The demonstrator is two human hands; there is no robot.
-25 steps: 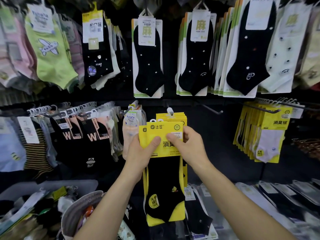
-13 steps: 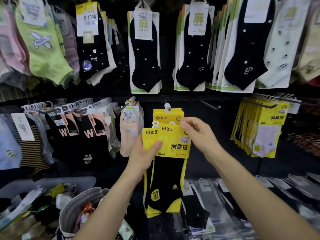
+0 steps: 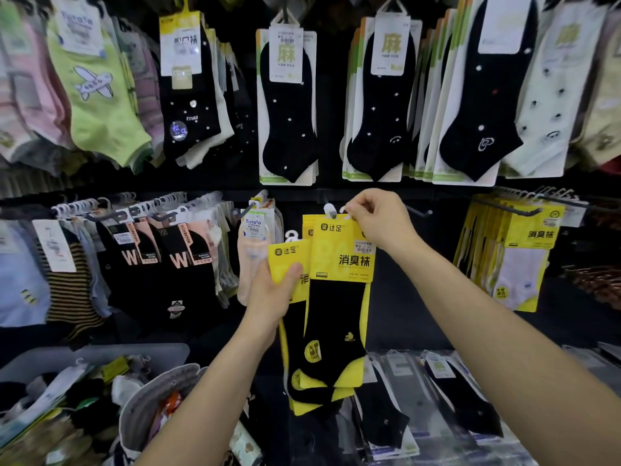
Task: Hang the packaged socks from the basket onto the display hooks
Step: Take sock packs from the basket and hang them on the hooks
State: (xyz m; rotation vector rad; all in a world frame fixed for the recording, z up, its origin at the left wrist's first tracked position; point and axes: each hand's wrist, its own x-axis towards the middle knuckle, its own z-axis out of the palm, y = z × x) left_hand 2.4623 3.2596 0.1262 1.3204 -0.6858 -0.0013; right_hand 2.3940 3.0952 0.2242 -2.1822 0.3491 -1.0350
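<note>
My right hand pinches the top corner of a yellow pack of black socks, lifted up to the white hanger tabs at a display hook in the middle row. More yellow packs hang behind it on that hook. My left hand grips another yellow sock pack by its upper part, lower and to the left, partly behind the first. A grey basket with mixed items sits at the lower left.
Sock packs fill the wall: black dotted socks above, black "W" socks to the left, yellow packs with white socks to the right. A bare hook juts out right of my right hand. Clear-wrapped socks lie below.
My right hand has separated the front yellow pack from the stack and raised it up and right to the hook. The left hand keeps the other pack lower down.
</note>
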